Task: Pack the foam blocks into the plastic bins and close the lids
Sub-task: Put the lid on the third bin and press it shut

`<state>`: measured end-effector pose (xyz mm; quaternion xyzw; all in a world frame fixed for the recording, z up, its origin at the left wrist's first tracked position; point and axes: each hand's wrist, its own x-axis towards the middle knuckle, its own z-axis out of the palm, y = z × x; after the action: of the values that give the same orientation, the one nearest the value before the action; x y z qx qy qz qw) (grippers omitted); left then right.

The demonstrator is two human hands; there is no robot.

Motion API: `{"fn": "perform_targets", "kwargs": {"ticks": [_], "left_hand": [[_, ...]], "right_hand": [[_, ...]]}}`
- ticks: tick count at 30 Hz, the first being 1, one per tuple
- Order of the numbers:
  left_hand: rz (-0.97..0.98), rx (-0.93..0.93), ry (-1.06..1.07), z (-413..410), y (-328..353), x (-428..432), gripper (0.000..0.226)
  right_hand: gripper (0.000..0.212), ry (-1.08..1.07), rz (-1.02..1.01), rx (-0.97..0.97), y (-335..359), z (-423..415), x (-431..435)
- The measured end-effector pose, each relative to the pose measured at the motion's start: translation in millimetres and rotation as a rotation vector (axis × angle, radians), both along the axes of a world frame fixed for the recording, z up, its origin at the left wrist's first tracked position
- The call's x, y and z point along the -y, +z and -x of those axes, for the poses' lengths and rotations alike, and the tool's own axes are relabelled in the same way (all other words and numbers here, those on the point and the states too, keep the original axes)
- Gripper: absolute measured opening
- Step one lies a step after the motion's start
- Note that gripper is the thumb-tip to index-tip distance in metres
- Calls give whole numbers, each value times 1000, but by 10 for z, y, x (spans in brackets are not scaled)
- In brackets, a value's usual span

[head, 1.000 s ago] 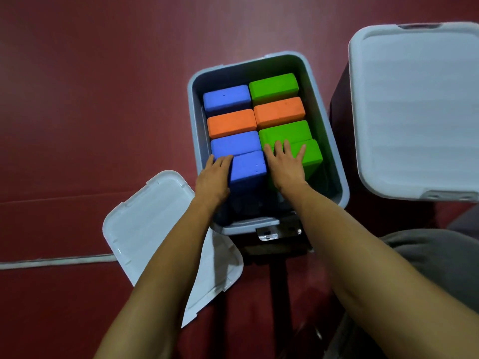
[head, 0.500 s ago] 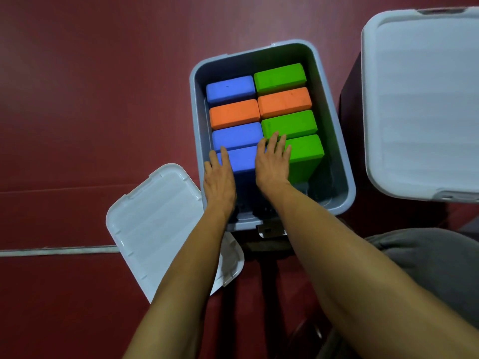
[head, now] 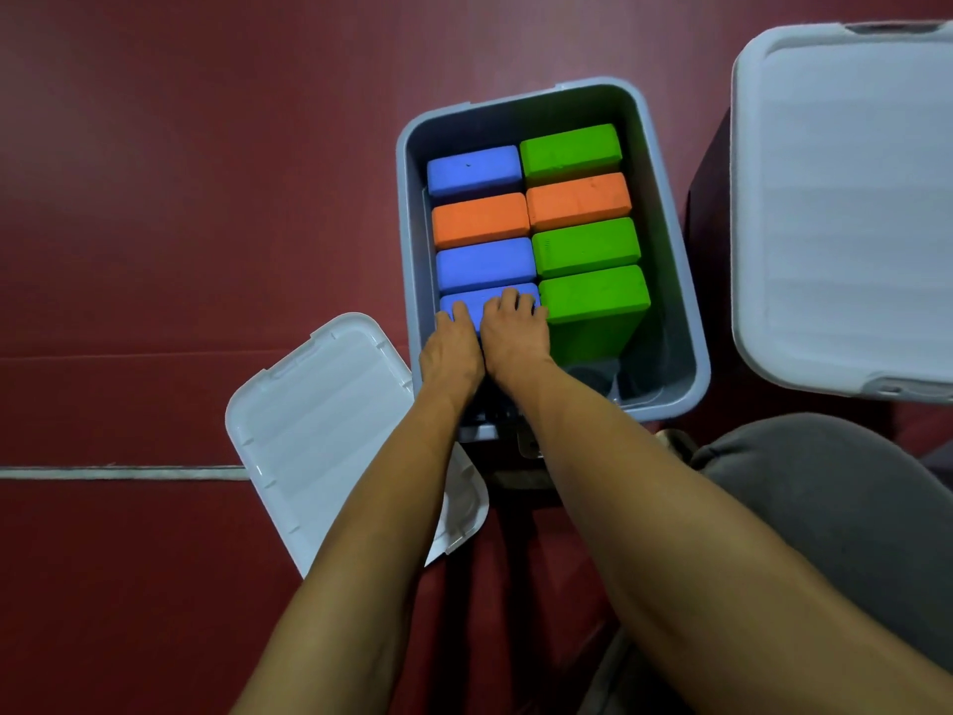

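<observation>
Left grip (head: 453,348) and right grip (head: 515,332) are lying side by side, touching, both curling fingers over the top of the nearest blue block (head: 477,297) and grasping it. That block is standing on edge in the left column of the open grey bin (head: 670,281). Bin is holding 8 foam blocks (head: 479,219) in 2 columns of 4: left blue, orange, blue, blue; right green, orange, green, green. Nearest green block (head: 593,296) is sitting just beside the right grip. Loose white lid (head: 319,405) is lying on the red floor (head: 180,198), left of the bin. 2nd bin (head: 845,198), lid on, is standing to the right.
</observation>
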<state>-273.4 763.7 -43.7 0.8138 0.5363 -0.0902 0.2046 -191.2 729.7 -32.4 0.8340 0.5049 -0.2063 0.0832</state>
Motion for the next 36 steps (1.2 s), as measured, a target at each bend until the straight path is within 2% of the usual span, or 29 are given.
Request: {"fn": "perform_targets", "kwargs": {"ticks": [4,7,11,16,21,24,27,28,31,36], "left_hand": [[-41,79,-14,254,212,-77,18],[-124,143,30,570,341,-131,17],[-120,120,121,1071,421,-152,22],[-49,-7,187,1696,433,0,18],[127,-111,197,2114,65,299,24],[217,-97,190,2117,-214,477,29],[265,-97,115,1984,-466,580,34],[278,-116,54,1920,-537,599,38],[293,-171,-126,1744,-723,658,52],[456,-123,-93,1593,-1091,825,45]], "right_hand": [[34,104,-124,17,125,239,-86],[33,244,-199,20,280,466,-167],[43,395,-197,19,384,924,-226],[75,656,-111,106,343,1482,-64],[74,832,23,112,29,1778,263],[74,743,173,14,-152,1751,517],[77,398,288,-147,-395,1800,847],[78,342,316,-187,-482,1817,941],[83,296,359,-222,-703,1770,1067],[77,258,493,-257,-988,1518,1162]]}}
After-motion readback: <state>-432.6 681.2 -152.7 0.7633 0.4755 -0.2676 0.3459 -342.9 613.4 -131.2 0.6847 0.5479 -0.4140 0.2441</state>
